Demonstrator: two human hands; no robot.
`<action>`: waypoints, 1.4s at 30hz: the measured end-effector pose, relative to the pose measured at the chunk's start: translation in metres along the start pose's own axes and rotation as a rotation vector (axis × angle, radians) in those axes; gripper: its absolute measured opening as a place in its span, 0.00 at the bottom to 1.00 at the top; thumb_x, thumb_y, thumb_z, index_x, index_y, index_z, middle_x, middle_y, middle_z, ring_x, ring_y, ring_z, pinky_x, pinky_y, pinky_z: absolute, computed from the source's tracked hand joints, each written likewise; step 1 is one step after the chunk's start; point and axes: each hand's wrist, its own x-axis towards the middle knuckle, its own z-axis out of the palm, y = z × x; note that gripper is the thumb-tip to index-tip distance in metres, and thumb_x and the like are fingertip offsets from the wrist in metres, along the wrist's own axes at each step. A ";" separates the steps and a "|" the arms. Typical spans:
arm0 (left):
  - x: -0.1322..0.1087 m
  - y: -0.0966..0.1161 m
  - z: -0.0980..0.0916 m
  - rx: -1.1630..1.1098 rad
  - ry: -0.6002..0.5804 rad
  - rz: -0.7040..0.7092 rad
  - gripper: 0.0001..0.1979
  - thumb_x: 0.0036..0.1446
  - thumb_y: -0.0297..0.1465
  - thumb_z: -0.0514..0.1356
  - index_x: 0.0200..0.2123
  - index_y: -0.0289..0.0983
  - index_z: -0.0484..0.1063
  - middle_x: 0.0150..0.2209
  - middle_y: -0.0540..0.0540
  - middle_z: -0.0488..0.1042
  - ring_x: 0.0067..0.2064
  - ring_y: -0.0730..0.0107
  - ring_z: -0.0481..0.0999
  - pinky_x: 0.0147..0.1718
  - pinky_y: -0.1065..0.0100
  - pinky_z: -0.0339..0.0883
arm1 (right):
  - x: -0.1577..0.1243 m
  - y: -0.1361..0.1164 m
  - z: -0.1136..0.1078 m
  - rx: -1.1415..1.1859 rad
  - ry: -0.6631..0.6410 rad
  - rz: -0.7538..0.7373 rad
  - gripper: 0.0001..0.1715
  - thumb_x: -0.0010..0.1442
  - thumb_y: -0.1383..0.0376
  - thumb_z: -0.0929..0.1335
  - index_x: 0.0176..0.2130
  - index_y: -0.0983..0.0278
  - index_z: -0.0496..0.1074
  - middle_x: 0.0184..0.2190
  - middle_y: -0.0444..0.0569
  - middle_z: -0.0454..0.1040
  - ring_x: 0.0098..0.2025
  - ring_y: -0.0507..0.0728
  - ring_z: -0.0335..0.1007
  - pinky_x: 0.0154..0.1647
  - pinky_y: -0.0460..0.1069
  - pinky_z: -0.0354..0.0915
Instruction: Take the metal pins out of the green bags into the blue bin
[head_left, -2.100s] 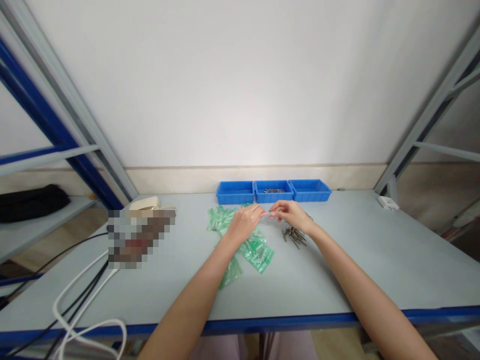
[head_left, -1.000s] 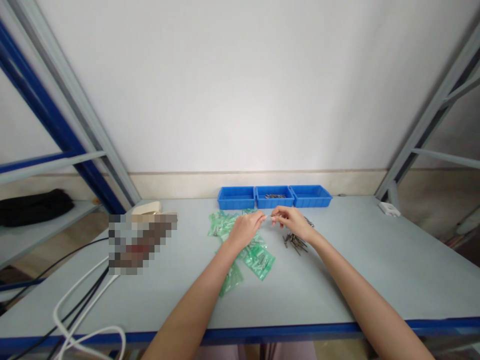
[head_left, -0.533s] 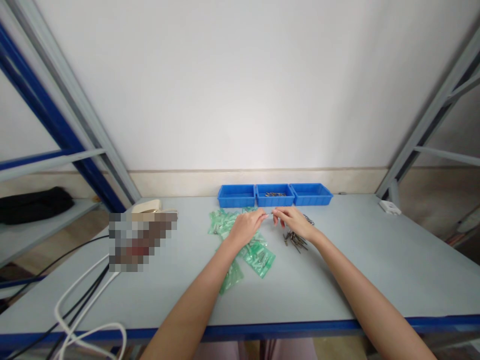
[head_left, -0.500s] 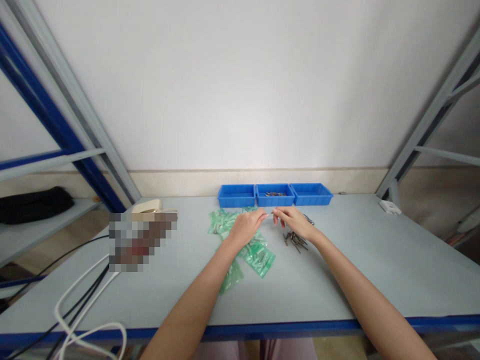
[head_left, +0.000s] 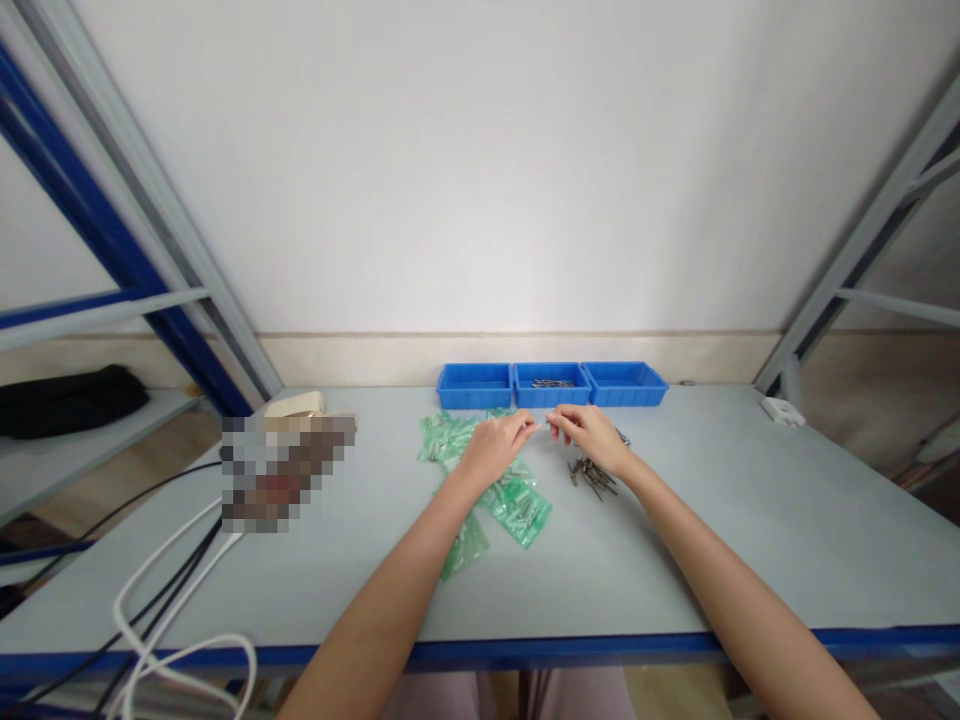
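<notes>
My left hand [head_left: 495,446] and my right hand [head_left: 591,436] meet fingertip to fingertip above the grey table [head_left: 675,520], both pinched on a small thin metal part [head_left: 543,427] between them. Several green plastic bags [head_left: 517,505] of small parts lie under and beside my left hand. A loose pile of dark metal bits [head_left: 592,474] lies just under my right wrist. Three blue bins stand in a row behind my hands; the middle bin [head_left: 551,385] holds a few metal parts.
A cream-coloured device [head_left: 296,405] sits at the back left beside a blurred patch. White and black cables [head_left: 157,620] trail over the table's left front. A small white block [head_left: 780,409] lies at the far right. Blue and grey rack posts [head_left: 142,270] flank the table.
My hands have stayed together at the same spot, with only small finger shifts around the part. The view has drifted slightly.
</notes>
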 end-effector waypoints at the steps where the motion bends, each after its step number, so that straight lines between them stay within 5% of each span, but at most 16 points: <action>1: 0.000 0.000 0.000 0.006 0.001 0.000 0.14 0.63 0.38 0.47 0.37 0.39 0.68 0.29 0.50 0.74 0.30 0.70 0.73 0.28 0.74 0.58 | 0.000 0.001 0.000 0.001 0.000 0.005 0.24 0.62 0.54 0.59 0.25 0.65 0.70 0.20 0.44 0.70 0.23 0.50 0.64 0.29 0.44 0.56; 7: 0.000 0.003 -0.002 0.033 -0.027 -0.021 0.13 0.64 0.35 0.45 0.34 0.38 0.67 0.26 0.51 0.72 0.28 0.71 0.72 0.28 0.74 0.57 | 0.003 0.009 0.003 0.171 -0.004 -0.043 0.13 0.57 0.56 0.65 0.36 0.64 0.68 0.28 0.43 0.72 0.24 0.50 0.65 0.26 0.44 0.59; 12: 0.001 0.003 -0.003 0.026 -0.032 -0.038 0.15 0.64 0.36 0.44 0.34 0.38 0.67 0.25 0.51 0.72 0.28 0.71 0.72 0.28 0.74 0.56 | 0.002 0.006 0.002 0.097 0.025 -0.045 0.10 0.57 0.59 0.65 0.33 0.63 0.70 0.25 0.42 0.72 0.22 0.50 0.65 0.26 0.44 0.58; 19: 0.000 0.003 -0.004 0.029 -0.039 -0.008 0.14 0.63 0.37 0.46 0.35 0.38 0.68 0.25 0.51 0.71 0.28 0.71 0.71 0.27 0.74 0.55 | 0.001 0.003 0.001 0.018 0.051 -0.002 0.19 0.61 0.55 0.61 0.28 0.65 0.70 0.22 0.44 0.72 0.22 0.50 0.64 0.27 0.44 0.58; 26: 0.000 0.005 -0.005 0.031 -0.062 -0.016 0.15 0.64 0.35 0.45 0.34 0.38 0.68 0.24 0.51 0.71 0.28 0.72 0.72 0.27 0.74 0.56 | 0.000 0.005 -0.001 0.144 -0.048 -0.077 0.15 0.58 0.56 0.64 0.31 0.65 0.68 0.23 0.43 0.71 0.23 0.50 0.64 0.27 0.44 0.59; 32: 0.000 0.004 -0.007 -0.006 -0.050 -0.042 0.20 0.64 0.36 0.42 0.29 0.36 0.70 0.23 0.50 0.72 0.27 0.72 0.72 0.30 0.73 0.58 | 0.013 0.013 -0.002 0.156 0.012 0.009 0.29 0.61 0.48 0.57 0.23 0.66 0.67 0.18 0.46 0.69 0.22 0.51 0.64 0.27 0.45 0.60; 36: 0.000 0.003 -0.007 -0.033 -0.033 -0.058 0.24 0.65 0.37 0.40 0.26 0.36 0.71 0.22 0.50 0.72 0.27 0.72 0.72 0.31 0.73 0.58 | 0.050 0.020 -0.019 0.122 0.062 0.227 0.36 0.60 0.43 0.53 0.21 0.67 0.67 0.16 0.50 0.69 0.17 0.51 0.63 0.23 0.46 0.60; 42: -0.002 0.000 -0.009 -0.018 -0.029 -0.059 0.26 0.65 0.38 0.39 0.25 0.36 0.71 0.23 0.48 0.73 0.30 0.70 0.73 0.33 0.71 0.59 | 0.065 0.008 -0.052 0.034 -0.097 0.253 0.36 0.54 0.40 0.60 0.21 0.68 0.72 0.10 0.47 0.65 0.14 0.51 0.60 0.21 0.47 0.59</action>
